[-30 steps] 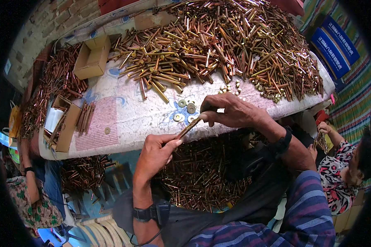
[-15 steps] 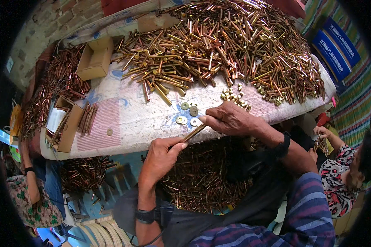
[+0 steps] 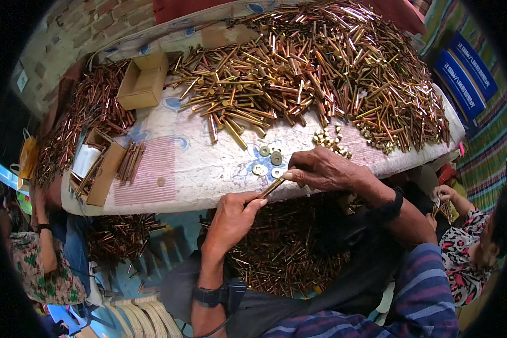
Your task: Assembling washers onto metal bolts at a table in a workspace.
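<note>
Over the table's near edge, my left hand (image 3: 231, 218) pinches the lower end of a slim brass-coloured bolt (image 3: 272, 187) between thumb and finger. The bolt tilts up toward my right hand (image 3: 322, 170), whose thumb and fingers close round its upper end and partly hide it. Just beyond my hands lie several flat washers (image 3: 276, 160), some grey and some brassy. A small heap of brass-coloured nuts (image 3: 337, 149) sits past my right hand. Behind these rises a large pile of loose long bolts (image 3: 315, 73).
The table wears a pale patterned cloth (image 3: 203, 177). At left stand an empty cardboard box (image 3: 143, 100) and a smaller carton (image 3: 108, 177) beside a row of bolts (image 3: 130, 162). More bolts (image 3: 287, 262) lie below the table edge. One person (image 3: 45, 265) is at left, another (image 3: 462, 248) at right.
The whole view has shifted a little, so the table appears further right. Both my hands keep their hold on the bolt, with little change in pose.
</note>
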`<act>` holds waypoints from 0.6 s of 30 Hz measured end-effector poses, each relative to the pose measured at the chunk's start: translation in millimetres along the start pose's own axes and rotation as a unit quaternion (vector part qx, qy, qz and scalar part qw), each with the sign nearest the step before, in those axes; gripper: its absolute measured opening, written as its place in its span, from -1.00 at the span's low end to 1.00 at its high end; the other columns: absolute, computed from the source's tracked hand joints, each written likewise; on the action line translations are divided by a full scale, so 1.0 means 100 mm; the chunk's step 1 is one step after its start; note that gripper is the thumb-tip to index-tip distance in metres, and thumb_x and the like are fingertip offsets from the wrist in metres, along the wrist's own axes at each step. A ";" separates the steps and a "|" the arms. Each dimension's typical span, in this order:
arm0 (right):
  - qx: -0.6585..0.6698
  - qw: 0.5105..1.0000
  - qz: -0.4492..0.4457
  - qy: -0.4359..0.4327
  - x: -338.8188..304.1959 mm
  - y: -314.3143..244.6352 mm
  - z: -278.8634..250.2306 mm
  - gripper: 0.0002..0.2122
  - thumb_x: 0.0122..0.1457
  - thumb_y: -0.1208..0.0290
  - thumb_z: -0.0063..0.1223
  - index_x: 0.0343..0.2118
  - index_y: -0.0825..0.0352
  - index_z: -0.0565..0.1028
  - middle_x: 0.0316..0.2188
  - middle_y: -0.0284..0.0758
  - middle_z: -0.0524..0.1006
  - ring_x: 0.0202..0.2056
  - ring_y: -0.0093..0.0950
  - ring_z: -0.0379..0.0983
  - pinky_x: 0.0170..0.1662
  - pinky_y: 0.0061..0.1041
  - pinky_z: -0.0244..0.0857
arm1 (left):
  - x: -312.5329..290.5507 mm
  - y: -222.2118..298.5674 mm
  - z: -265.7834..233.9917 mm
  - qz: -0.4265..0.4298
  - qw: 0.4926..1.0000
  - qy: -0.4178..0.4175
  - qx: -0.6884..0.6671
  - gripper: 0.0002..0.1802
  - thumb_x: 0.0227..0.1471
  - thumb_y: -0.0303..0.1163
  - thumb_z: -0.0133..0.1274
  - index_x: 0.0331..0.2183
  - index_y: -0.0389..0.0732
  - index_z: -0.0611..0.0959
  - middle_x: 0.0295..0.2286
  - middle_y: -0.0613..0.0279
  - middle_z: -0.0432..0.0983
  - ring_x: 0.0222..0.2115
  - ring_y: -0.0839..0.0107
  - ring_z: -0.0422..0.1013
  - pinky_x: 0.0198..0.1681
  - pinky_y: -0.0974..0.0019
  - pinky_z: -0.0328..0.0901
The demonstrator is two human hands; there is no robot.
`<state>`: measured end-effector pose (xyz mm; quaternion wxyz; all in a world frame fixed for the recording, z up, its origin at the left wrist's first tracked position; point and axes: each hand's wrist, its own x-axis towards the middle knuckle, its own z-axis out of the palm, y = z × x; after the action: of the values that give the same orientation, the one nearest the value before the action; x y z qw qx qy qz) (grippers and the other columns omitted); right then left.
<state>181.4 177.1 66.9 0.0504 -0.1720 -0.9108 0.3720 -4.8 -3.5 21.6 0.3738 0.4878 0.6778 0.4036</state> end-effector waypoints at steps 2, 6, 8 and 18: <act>-0.011 1.000 -0.002 -0.002 0.00 -0.06 -0.03 -0.54 0.35 0.06 -0.01 -0.52 0.40 0.50 -0.71 -0.23 0.43 -0.65 -0.27 0.37 -0.50 -0.23 0.22 | 0.00 -0.01 0.01 -0.004 1.000 -0.005 -0.008 -0.75 0.11 -0.39 0.13 -0.24 -0.38 0.67 -0.56 -0.16 0.52 -0.58 0.34 0.42 -0.38 0.22 0.34; -0.001 0.977 0.206 -0.054 0.05 -0.12 0.00 -0.48 0.35 0.00 -0.02 -0.58 0.40 0.46 -0.73 -0.34 0.40 -0.64 -0.51 0.29 -0.51 -0.32 0.22 | -0.02 -0.02 0.05 0.040 0.999 0.011 0.005 -0.77 0.08 -0.41 0.11 -0.28 -0.40 0.66 -0.51 -0.26 0.50 -0.56 0.03 0.45 -0.37 0.14 0.33; -0.006 0.988 0.150 -0.049 0.05 -0.11 -0.02 -0.46 0.35 -0.03 -0.04 -0.54 0.44 0.49 -0.73 -0.27 0.38 -0.65 -0.47 0.27 -0.51 -0.30 0.22 | 0.00 -0.06 0.07 0.052 0.998 0.020 -0.002 -0.77 0.08 -0.41 0.11 -0.28 -0.40 0.66 -0.51 -0.26 0.49 -0.56 0.01 0.45 -0.37 0.13 0.33; 0.000 0.994 0.081 -0.069 0.09 -0.09 -0.03 -0.43 0.39 -0.01 -0.12 -0.52 0.48 0.50 -0.76 -0.23 0.37 -0.69 -0.42 0.22 -0.54 -0.26 0.21 | -0.01 -0.11 0.05 0.075 0.997 0.035 -0.005 -0.77 0.12 -0.39 0.07 -0.31 -0.40 0.63 -0.53 -0.29 0.43 -0.53 -0.17 0.40 -0.39 0.07 0.31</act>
<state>171.1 175.9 74.8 -0.0436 -0.2194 -0.8952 0.3856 -3.3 -6.0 10.0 0.3206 0.5206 0.6506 0.4504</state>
